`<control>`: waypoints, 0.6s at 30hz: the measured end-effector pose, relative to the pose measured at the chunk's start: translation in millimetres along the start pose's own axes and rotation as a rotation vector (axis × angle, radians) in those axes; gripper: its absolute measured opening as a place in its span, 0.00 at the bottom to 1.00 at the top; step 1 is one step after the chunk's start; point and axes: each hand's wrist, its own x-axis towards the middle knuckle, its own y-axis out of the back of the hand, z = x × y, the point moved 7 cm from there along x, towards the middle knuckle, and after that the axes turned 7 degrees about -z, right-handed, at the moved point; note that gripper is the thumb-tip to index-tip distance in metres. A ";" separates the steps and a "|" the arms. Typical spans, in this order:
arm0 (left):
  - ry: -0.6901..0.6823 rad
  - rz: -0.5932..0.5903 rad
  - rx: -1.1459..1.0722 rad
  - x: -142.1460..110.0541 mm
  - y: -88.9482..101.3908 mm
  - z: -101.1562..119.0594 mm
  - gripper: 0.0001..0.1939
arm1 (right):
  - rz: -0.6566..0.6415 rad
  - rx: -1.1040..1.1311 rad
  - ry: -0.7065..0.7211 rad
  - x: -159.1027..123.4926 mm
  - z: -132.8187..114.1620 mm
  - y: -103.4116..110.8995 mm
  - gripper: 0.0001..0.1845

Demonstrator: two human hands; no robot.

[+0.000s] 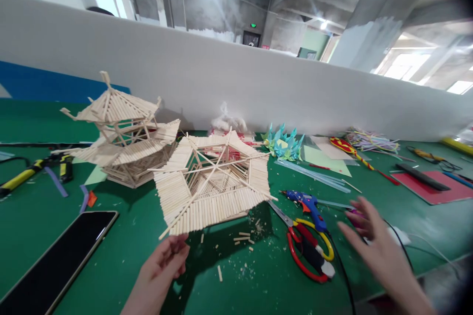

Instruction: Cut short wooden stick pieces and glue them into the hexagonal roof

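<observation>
A hexagonal roof made of thin wooden sticks [212, 182] is tilted up off the green table [111, 261]. My left hand [162, 266] is under its near edge, fingers curled and touching the lowest corner of the roof. My right hand [377, 241] hovers open and blurred, fingers spread, to the right of the red-and-yellow scissors [306, 248] and the blue glue gun [308, 206]. A finished stick pagoda [121, 133] stands to the left behind the roof. Loose stick offcuts [242, 238] lie under the roof.
A dark phone or tablet [55, 261] lies at the near left. Yellow-handled tools [33, 170] sit at the far left. Paper cranes [283, 142], coloured straws [369, 140], red card [432, 184] and a black cable [342, 270] lie right. A white partition wall [236, 78] runs behind the table.
</observation>
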 end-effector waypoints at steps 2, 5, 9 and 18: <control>0.001 0.010 -0.003 -1.7 2.0 -1.2 0.18 | -0.257 0.093 0.090 0.4 -36.8 -53.8 0.40; 0.008 0.018 -0.001 -6.5 5.1 -0.7 0.19 | -0.465 0.219 0.181 0.6 -81.4 -107.4 0.46; -0.009 0.053 -0.002 -12.4 10.7 4.7 0.17 | -0.522 0.328 0.212 9.2 -99.6 -131.0 0.19; -0.048 0.075 -0.051 -7.1 6.9 6.5 0.15 | 0.204 0.792 0.006 47.5 -7.7 -15.7 0.12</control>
